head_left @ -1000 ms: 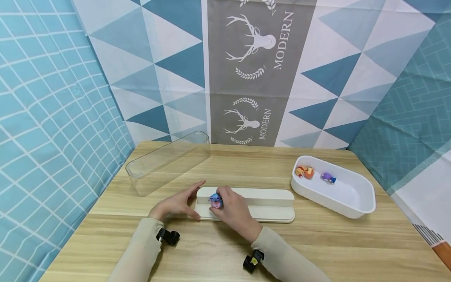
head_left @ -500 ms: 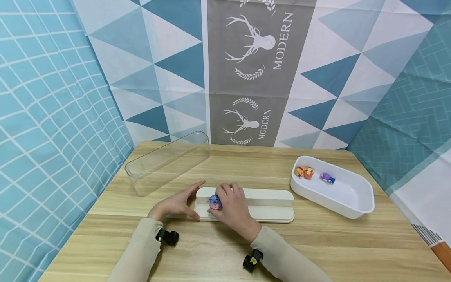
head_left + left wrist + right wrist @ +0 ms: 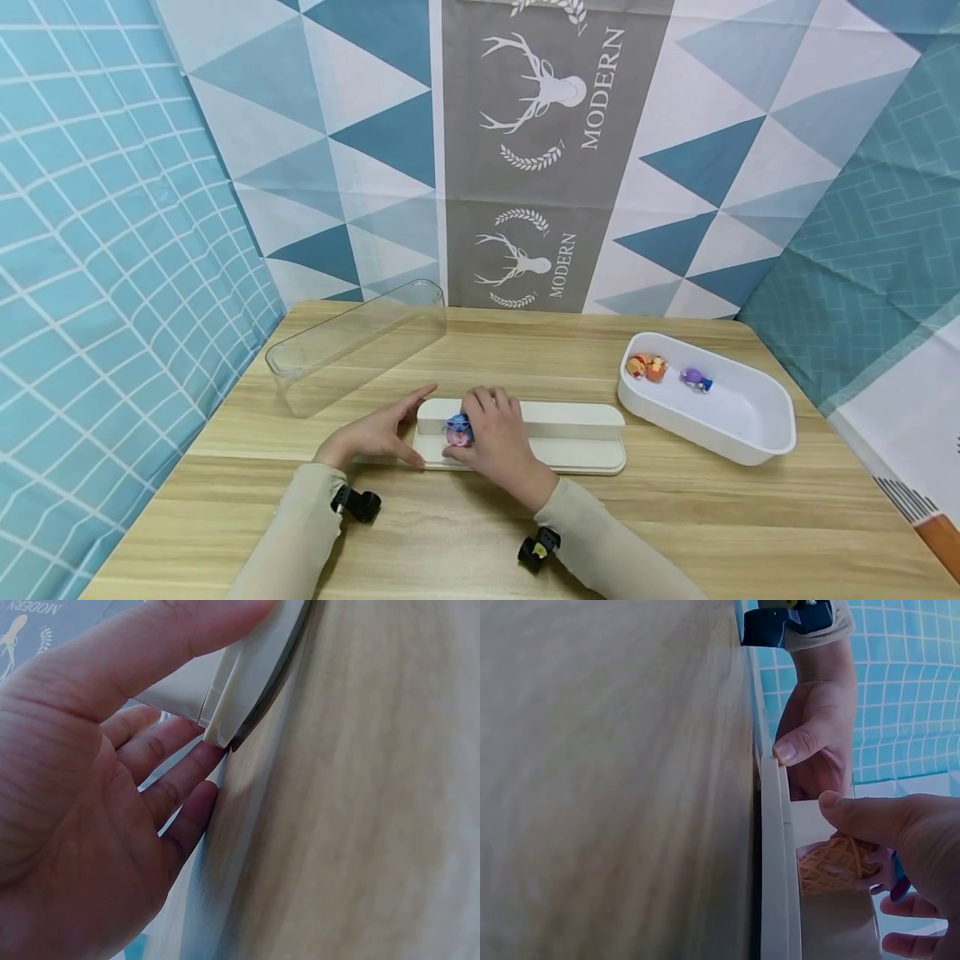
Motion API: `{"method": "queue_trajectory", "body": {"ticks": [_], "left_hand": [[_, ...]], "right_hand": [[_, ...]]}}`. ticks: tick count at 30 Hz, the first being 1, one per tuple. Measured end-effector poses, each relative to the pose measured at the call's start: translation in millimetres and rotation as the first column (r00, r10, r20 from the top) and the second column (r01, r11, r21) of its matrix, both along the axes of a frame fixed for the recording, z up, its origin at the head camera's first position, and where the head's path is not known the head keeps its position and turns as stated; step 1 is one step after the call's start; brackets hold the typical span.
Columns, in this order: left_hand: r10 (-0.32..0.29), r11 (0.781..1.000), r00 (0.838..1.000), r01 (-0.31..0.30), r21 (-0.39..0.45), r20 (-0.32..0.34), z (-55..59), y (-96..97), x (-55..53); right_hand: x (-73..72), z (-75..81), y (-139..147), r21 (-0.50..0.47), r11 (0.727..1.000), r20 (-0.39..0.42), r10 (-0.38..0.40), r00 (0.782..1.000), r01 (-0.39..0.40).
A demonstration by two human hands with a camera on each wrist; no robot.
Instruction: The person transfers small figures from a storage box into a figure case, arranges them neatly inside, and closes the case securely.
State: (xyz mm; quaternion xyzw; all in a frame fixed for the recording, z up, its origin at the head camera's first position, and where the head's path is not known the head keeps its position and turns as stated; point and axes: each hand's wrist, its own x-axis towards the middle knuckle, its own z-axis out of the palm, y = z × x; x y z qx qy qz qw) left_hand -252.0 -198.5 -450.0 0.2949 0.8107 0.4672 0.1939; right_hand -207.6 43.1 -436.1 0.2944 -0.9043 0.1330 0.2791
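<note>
1 blue-and-pink figurine [image 3: 458, 432] at the left end of a white stepped base [image 3: 573, 452], grasped by the fingers of the right hand [image 3: 501, 442]; left hand [image 3: 378, 432], fingers relaxed, touching the base.

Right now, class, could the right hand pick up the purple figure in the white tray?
Probably not yet: the right hand holds the blue-and-pink figure at the white base. Once free, likely yes: the white tray is open-topped, the purple figure uncovered.
</note>
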Motion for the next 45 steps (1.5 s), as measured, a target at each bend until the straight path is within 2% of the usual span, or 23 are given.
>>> {"method": "queue_trajectory", "body": {"ticks": [5,12,16,22,33,45], "left_hand": [[0.003,1.000,1.000,-0.003,0.000,0.006,0.0,-0.7,0.6],[-0.004,1.000,1.000,0.004,0.014,0.005,-0.5,-0.8,-0.2],[-0.009,1.000,1.000,0.009,0.017,0.005,-0.8,-0.7,-0.8],[-0.010,1.000,1.000,0.010,0.013,-0.002,-0.6,-0.5,-1.0],[-0.004,1.000,1.000,0.004,0.009,0.007,-0.7,-1.2,0.1],[0.000,1.000,1.000,0.000,0.001,0.010,-0.9,-0.6,-0.8]], "right_hand": [[-0.8,-0.7,0.9,0.015,1.000,0.027,-0.002,1.000,0.002],[-3.1,1.8,1.5,0.003,1.000,0.128,0.013,0.992,-0.014],[-4.4,2.8,2.3,-0.009,1.000,0.159,0.031,0.987,-0.030],[-5.0,3.3,3.5,-0.026,0.998,0.167,0.055,0.984,-0.052],[-5.1,6.1,6.4,0.004,0.998,0.152,0.069,0.986,-0.070],[-8.0,20.3,22.1,0.094,0.987,0.197,0.107,0.975,-0.127]]}}
